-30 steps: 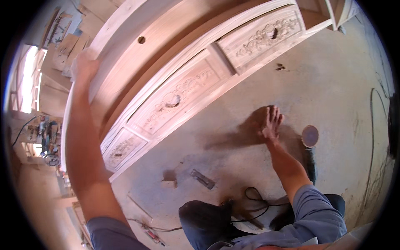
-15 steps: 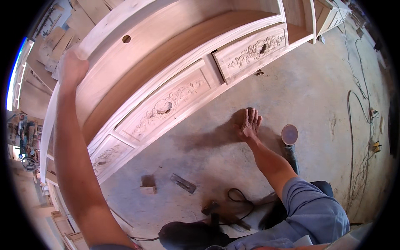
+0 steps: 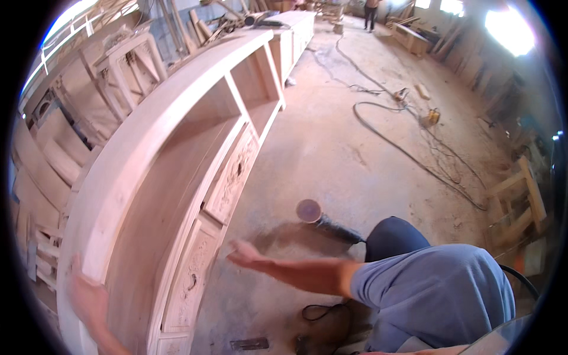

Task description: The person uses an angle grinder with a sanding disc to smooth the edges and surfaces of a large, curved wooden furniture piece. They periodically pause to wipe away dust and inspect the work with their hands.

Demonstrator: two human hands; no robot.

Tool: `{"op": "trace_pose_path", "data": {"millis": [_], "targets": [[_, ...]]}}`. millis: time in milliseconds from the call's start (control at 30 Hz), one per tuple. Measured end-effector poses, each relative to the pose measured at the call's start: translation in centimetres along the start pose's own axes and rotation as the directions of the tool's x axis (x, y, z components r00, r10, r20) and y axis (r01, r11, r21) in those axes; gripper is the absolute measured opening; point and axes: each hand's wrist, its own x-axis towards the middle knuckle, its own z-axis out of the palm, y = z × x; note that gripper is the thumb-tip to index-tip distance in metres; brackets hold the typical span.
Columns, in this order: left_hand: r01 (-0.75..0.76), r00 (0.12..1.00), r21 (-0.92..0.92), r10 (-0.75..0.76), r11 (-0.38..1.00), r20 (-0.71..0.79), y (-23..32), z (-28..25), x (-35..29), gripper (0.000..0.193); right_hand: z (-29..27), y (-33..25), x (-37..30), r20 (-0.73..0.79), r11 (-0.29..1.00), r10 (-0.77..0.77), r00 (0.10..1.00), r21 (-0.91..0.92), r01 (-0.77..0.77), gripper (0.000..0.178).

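Observation:
A long pale wooden cabinet [image 3: 130, 148] with an open shelf runs along my left side. My left hand [image 3: 90, 299] lies on its top board at the near end, one finger stretched forward, the others unclear. Slightly blurred, my right hand [image 3: 244, 254] hangs over the floor beside the cabinet's front, fingers loosely apart with nothing in them. Its nearest part is the near drawer front [image 3: 190, 278], carved with scrollwork around a dark opening. Another carved drawer front [image 3: 238, 168] sits farther along. Beyond my right hand lies a power sander [image 3: 340, 229] with a round disc [image 3: 309, 211].
A flat dark rectangular tool [image 3: 249, 344] and a looped black cable [image 3: 325, 312] lie on the floor near me. Long cords [image 3: 384, 133] stretch across the floor ahead. A wooden frame [image 3: 520, 201] stands at right; wooden boards [image 3: 53, 142] lean at left. A person [image 3: 370, 15] stands far off.
My view has swung right and up along the cabinet. My right hand has moved from the floor, fingers spread, to beside the drawer fronts. My left hand remains at the cabinet's top.

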Motion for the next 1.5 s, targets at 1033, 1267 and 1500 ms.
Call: {"op": "trace_pose_path", "data": {"millis": [1033, 1267, 1500], "targets": [[0.458, 0.318, -0.648, -0.568, -0.609, 0.759, 26.0, 15.4, -13.3, 0.056, -8.6, -0.6, -3.8, 0.262, 0.565, 0.373, 0.89, 0.696, -0.442, 0.017], [0.215, 0.083, -0.571, -0.568, -0.792, 0.819, 24.6, 20.0, -9.7, 0.062, -11.8, 1.4, -2.4, 0.218, 0.479, 0.426, 0.878, 0.769, -0.423, 0.023], [0.218, 0.049, -0.72, -0.729, -0.659, 0.683, 24.8, 19.8, -8.8, 0.033, -11.0, 2.2, -2.2, 0.232, 0.555, 0.385, 0.893, 0.715, -0.425, 0.018]]}}
